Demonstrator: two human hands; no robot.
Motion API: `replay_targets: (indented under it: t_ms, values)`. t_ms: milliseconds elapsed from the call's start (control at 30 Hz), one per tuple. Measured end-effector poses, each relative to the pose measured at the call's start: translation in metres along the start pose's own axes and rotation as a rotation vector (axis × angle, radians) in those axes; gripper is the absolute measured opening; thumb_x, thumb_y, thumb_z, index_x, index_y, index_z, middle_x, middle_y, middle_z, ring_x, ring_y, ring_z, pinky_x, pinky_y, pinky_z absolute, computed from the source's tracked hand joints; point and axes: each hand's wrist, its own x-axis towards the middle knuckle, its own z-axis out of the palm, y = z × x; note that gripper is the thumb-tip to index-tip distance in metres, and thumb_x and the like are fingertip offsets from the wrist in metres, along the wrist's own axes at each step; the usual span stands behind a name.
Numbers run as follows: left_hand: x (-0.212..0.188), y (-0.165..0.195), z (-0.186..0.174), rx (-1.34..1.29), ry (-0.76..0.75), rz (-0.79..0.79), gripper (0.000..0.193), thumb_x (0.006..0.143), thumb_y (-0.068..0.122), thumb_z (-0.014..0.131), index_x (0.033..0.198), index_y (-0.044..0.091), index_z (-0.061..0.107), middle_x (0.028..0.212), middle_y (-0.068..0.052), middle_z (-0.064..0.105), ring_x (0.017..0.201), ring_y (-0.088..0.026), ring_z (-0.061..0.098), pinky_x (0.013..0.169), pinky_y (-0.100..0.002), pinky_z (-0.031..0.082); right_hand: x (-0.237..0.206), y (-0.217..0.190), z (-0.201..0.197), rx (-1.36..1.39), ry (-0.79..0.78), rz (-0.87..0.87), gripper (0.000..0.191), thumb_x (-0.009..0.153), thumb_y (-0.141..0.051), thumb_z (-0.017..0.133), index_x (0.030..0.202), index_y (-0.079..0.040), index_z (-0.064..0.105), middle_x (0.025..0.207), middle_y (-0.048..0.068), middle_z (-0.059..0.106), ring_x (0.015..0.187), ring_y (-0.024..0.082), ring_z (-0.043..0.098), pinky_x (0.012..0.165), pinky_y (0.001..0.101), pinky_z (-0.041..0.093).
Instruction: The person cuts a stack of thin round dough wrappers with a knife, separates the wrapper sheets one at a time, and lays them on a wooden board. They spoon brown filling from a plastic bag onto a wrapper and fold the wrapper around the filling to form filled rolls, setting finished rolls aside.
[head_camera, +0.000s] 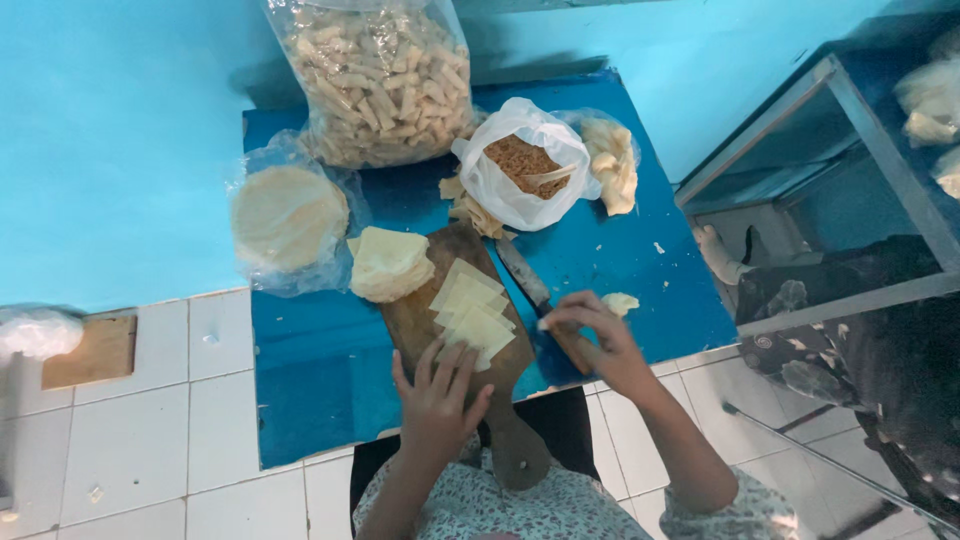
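On a wooden cutting board (420, 320) lie several pale square wrapper pieces (472, 310) in an overlapping row. My left hand (435, 400) rests flat on the board's near end, fingers spread, touching the nearest squares. My right hand (590, 335) is pinched at the fingertips, just right of the squares, over the handle end of a knife (522, 275) that lies on the blue table (320, 370). A stack of wrapper quarters (388, 262) sits at the board's far left corner.
A bag of round wrappers (288, 215) lies at left. A big bag of rolled snacks (385, 80) stands at the back. A white bag of brown filling (522, 165) and dough scraps (612, 165) sit behind the board. A metal-framed cabinet (850, 130) stands right.
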Motion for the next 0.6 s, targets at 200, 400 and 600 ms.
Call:
replay_targets:
  t_ms: [200, 400, 600]
  values:
    - [0.000, -0.002, 0.000, 0.029, -0.062, 0.018, 0.067, 0.089, 0.049, 0.069, 0.145, 0.014, 0.057, 0.151, -0.009, 0.050, 0.140, -0.036, 0.044, 0.110, -0.078, 0.018, 0.055, -0.007, 0.045, -0.332, -0.115, -0.310, 0.048, 0.078, 0.013, 0.055, 0.114, -0.014, 0.074, 0.155, 0.013, 0.046, 0.155, 0.040, 0.028, 0.126, 0.0534, 0.023]
    - [0.001, -0.002, 0.000, 0.027, -0.086, -0.009, 0.067, 0.089, 0.052, 0.067, 0.144, 0.015, 0.056, 0.153, -0.010, 0.047, 0.141, -0.037, 0.042, 0.108, -0.079, 0.018, 0.069, -0.009, 0.057, -0.493, -0.133, -0.353, 0.048, 0.080, 0.009, 0.062, 0.114, -0.021, 0.077, 0.162, 0.012, 0.040, 0.158, 0.042, 0.019, 0.123, 0.0596, 0.021]
    - [-0.001, -0.004, -0.003, -0.003, -0.081, -0.021, 0.069, 0.088, 0.051, 0.069, 0.144, 0.013, 0.056, 0.155, -0.010, 0.047, 0.142, -0.036, 0.042, 0.109, -0.079, 0.018, 0.061, -0.008, 0.057, -1.097, -0.070, -0.586, 0.046, 0.078, -0.008, 0.067, 0.120, -0.021, 0.077, 0.164, 0.007, 0.037, 0.156, 0.037, 0.022, 0.115, 0.0746, 0.017]
